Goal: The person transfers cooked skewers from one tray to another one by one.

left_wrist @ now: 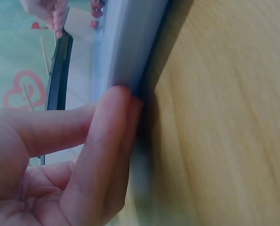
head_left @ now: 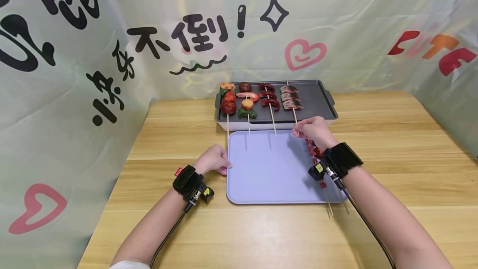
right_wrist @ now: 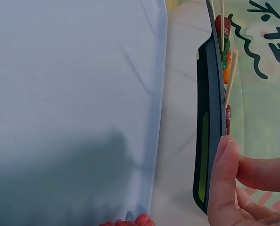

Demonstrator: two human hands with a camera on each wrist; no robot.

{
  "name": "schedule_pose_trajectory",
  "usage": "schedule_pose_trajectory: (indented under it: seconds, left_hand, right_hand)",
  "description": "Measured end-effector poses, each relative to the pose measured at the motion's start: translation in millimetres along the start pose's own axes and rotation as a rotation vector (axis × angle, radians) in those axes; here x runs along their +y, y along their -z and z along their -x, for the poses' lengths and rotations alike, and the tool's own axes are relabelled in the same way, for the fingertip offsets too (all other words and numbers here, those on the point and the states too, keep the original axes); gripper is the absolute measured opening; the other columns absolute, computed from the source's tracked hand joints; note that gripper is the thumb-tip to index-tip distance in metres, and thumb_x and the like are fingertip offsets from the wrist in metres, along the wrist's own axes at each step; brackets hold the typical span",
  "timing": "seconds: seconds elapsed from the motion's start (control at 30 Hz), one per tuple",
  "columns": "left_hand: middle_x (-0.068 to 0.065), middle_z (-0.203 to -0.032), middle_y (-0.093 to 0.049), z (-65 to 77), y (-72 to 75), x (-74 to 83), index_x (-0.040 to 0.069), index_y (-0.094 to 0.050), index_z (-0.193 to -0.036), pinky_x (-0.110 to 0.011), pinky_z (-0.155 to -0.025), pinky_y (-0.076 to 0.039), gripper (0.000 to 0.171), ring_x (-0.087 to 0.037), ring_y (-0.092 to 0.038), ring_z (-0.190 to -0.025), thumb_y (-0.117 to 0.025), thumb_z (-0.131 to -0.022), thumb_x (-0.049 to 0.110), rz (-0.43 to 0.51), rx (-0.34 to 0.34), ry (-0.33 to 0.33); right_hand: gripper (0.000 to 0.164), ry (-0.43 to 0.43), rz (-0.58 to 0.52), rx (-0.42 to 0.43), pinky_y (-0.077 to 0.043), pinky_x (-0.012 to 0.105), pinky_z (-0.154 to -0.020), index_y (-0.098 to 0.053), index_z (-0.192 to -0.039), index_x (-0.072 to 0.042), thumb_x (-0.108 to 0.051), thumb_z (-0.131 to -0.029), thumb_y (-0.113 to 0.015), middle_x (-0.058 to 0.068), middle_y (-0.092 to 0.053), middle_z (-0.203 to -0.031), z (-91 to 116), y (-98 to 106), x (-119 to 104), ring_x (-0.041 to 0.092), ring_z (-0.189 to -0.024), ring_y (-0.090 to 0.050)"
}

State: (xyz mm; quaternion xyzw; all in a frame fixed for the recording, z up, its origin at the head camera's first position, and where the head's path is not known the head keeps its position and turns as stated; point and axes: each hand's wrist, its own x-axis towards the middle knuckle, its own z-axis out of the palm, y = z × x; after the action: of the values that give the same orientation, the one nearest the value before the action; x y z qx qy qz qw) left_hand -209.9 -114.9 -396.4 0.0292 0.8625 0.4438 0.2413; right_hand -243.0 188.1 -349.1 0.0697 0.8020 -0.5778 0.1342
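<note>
My right hand (head_left: 311, 130) hovers at the tray's far right corner, just in front of the dark grill plate (head_left: 317, 99). Its curled fingers hold a skewer of small red pieces (head_left: 313, 150) that runs back under my wrist, its bare stick end past the tray's near edge. The right wrist view shows those red pieces (right_wrist: 130, 221) over the tray (right_wrist: 60, 94), with my right hand (right_wrist: 234, 188) beside the grill's rim (right_wrist: 208, 117). My left hand (head_left: 213, 160) rests on the wooden table, its straight fingers (left_wrist: 97, 155) pressed against the left rim of the lavender tray (head_left: 261, 177).
Several skewers lie on the grill: vegetables (head_left: 228, 99), shrimp and mushroom (head_left: 246, 96), red sausage (head_left: 269, 96) and fish slices (head_left: 290, 96), their sticks overhanging the front edge. A printed cloth backdrop closes in the table's back and sides. Cables trail from both wrists.
</note>
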Motion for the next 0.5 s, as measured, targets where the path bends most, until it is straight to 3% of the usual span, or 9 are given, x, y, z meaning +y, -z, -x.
schedule_pose_trajectory:
  seconds: [0.33,0.5]
  left_hand:
    - [-0.009,-0.06,-0.056,0.1,-0.2,0.1,0.001,-0.049,-0.06,-0.023,-0.05,-0.056,0.025,-0.011,-0.056,-0.045,-0.065,-0.076,-0.008,0.003,0.009,-0.008]
    - [-0.009,-0.059,-0.056,0.3,-0.2,0.8,0.002,-0.049,-0.06,-0.023,-0.05,-0.056,0.025,-0.011,-0.056,-0.045,-0.065,-0.076,-0.008,0.008,0.004,-0.004]
  right_hand:
    - [0.031,-0.012,-0.013,-0.014,-0.05,0.036,-0.091,-0.047,-0.117,0.014,-0.007,-0.095,-0.047,0.009,-0.061,-0.091,0.0,0.2,0.8,0.013,-0.082,-0.061]
    - [0.032,-0.008,-0.047,-0.019,-0.053,0.025,-0.085,-0.043,-0.12,0.014,-0.006,-0.096,-0.044,0.014,-0.055,-0.102,1.6,1.3,-2.2,0.01,-0.082,-0.058]
